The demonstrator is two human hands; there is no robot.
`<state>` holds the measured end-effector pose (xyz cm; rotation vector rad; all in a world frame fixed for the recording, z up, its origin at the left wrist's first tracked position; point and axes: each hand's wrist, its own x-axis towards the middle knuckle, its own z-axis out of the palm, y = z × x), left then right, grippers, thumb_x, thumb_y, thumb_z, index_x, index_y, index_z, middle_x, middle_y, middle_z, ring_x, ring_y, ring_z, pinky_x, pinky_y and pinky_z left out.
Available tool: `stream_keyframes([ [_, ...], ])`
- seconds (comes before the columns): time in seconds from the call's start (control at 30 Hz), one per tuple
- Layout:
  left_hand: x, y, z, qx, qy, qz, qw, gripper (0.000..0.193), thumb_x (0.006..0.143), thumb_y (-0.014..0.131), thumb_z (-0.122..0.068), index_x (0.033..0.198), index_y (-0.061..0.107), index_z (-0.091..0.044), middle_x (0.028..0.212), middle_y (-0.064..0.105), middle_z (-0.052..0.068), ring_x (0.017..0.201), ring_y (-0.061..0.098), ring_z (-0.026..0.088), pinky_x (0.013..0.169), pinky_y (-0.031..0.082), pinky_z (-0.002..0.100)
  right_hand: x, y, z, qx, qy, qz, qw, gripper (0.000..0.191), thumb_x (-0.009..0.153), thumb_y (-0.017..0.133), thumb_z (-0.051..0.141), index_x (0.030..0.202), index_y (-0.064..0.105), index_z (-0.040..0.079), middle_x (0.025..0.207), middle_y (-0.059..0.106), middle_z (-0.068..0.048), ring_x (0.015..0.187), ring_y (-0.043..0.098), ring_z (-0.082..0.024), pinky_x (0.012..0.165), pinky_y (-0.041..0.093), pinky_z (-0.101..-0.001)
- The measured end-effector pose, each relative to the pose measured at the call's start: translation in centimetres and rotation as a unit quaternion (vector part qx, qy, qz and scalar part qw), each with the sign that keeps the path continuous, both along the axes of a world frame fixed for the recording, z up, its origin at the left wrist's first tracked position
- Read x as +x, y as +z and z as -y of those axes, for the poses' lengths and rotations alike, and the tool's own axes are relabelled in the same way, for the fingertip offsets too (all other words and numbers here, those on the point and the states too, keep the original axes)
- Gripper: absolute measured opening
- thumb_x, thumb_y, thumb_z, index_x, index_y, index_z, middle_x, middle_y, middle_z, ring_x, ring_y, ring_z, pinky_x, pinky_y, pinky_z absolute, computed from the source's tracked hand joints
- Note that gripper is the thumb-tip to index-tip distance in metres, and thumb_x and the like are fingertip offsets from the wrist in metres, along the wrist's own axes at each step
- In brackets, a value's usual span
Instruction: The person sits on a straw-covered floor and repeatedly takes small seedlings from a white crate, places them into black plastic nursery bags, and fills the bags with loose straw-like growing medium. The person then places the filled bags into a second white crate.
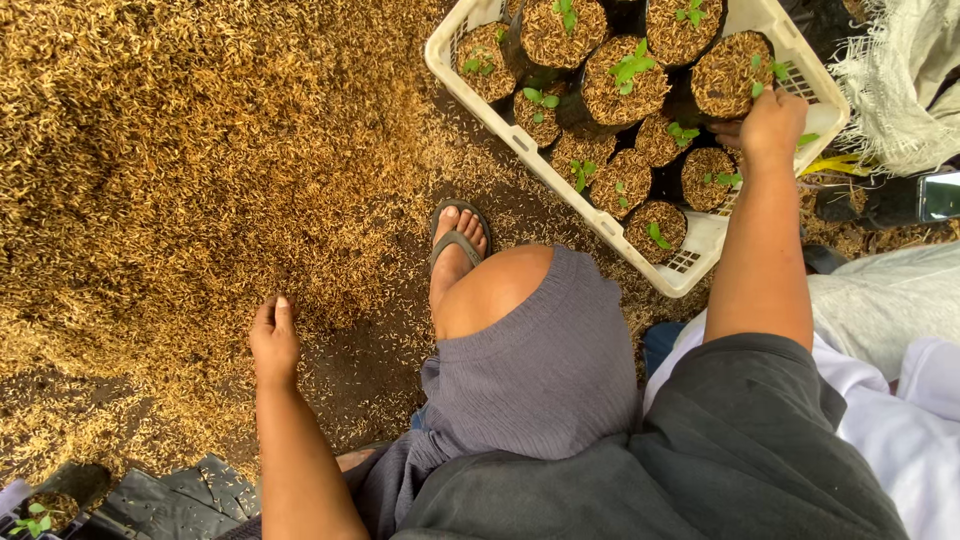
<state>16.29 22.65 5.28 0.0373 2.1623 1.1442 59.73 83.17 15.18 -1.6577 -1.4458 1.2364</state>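
I am crouched over ground covered in golden rice husks [180, 150], looking straight down past my own bent knee [500, 290] and my foot in a sandal [458, 240].

My left hand [273, 340] reaches down to the edge of the husk heap, where the thick layer thins out to dark soil [370, 370]. Its fingers [268, 312] are curled loosely inward against the ground, touching the husks. I cannot tell whether they have anything gathered under them.

My right hand [772, 125] stretches out to the white plastic crate [700, 265] that sits tilted at the upper right. The crate is packed with small black nursery bags, each filled to the brim with husk mix and each carrying a little green seedling [630, 68]. My right hand rests on the far corner of the crate, its fingers folded down around one seedling bag [735, 75] beside the crate's right rim, gripping it at the near edge. The back of the hand hides the fingertips.

At the lower left, near my left elbow, another filled bag with a seedling [40, 510] stands next to a pile of flat, empty black bags [170, 495]. To the right of the crate lie a pale woven sack [900, 80] and some light cloth [880, 300].
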Motion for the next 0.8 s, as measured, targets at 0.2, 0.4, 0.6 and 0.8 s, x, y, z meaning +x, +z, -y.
stream_keyframes([
  [0.2, 0.4, 2.1, -2.1, -0.071, -0.063, -0.006, 0.995, 0.052, 0.110, 0.038, -0.041, 0.125, 0.065, 0.000, 0.127, 0.069, 0.018, 0.120, 0.064, 0.028, 0.104, 0.048, 0.043, 1.7, 1.0, -2.2, -0.044, 0.001, 0.174, 0.984, 0.033, 0.112, 0.041, 0.024, 0.122, 0.057, -0.004, 0.101, 0.071, -0.019, 0.081, 0.073, -0.031, 0.070, 0.061, -0.0420],
  [0.4, -3.1, 6.9, -7.9, 0.190, 0.084, -0.085, 0.975, 0.048, 0.121, 0.044, -0.038, 0.156, 0.058, -0.008, 0.117, 0.067, -0.018, 0.104, 0.066, -0.002, 0.090, 0.058, 0.027, -8.2, 7.7, -3.7, 0.317, 0.077, 0.198, 0.924, 0.031, 0.119, 0.056, 0.032, 0.117, 0.067, 0.004, 0.102, 0.068, -0.014, 0.085, 0.060, -0.025, 0.078, 0.052, -0.0382],
  [0.6, -6.3, 12.3, -13.8, 0.546, 0.118, 0.092, 0.825, 0.101, 0.097, 0.039, -0.075, 0.167, 0.003, -0.012, 0.164, 0.040, 0.020, 0.153, 0.040, 0.036, 0.124, 0.031, 0.060, -34.7, 11.4, 14.8, 0.363, 0.568, -0.002, 0.739, 0.064, 0.100, 0.084, 0.020, 0.152, 0.049, 0.006, 0.152, 0.049, -0.021, 0.145, 0.047, -0.040, 0.120, 0.039, -0.0455],
  [0.8, -8.5, 16.1, -17.9, 0.725, 0.188, 0.086, 0.657, 0.093, 0.103, 0.023, -0.075, 0.166, 0.011, -0.008, 0.155, 0.045, 0.027, 0.147, 0.041, 0.043, 0.126, 0.027, 0.063, -45.3, 14.4, 32.3, 0.363, 0.795, -0.141, 0.464, 0.085, 0.091, 0.072, 0.043, 0.159, 0.040, 0.003, 0.165, 0.033, -0.024, 0.153, 0.030, -0.045, 0.124, 0.027, -0.0540],
])
